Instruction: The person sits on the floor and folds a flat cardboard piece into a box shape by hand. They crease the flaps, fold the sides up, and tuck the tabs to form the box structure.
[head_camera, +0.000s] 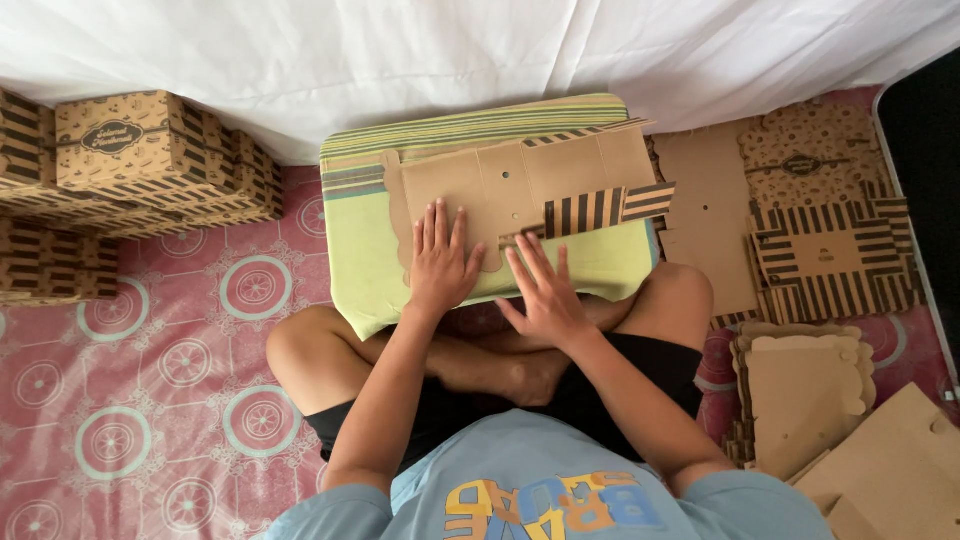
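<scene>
Flat carton blank (520, 190): lying unfolded, plain brown side up, on a green striped cushion (370, 270) across crossed legs. Long axis running left to right, slightly raised toward the right end. Striped printed flaps (600, 208) folded over at the right, pointing right and up. Scalloped edge at the left end, under the left hand.

Left hand (438, 262): flat, palm down, fingers spread and pointing away from the body, pressing the left part of the blank onto the cushion.

Right hand (543, 290): flat, palm down, fingers spread and angled up-left, resting at the blank's near edge and partly on the cushion. Nothing pinched by either hand.

Around: white sheet (480, 50) hanging just beyond the cushion's far edge. Stack of finished boxes (130, 150) at far left, well apart from the hands, on a pink patterned mat (150, 380). Pile of flat blanks (820, 240) at right, near the right knee; further scalloped blanks (800, 390) nearer the body on the right. No obstruction between hands and blank.
</scene>
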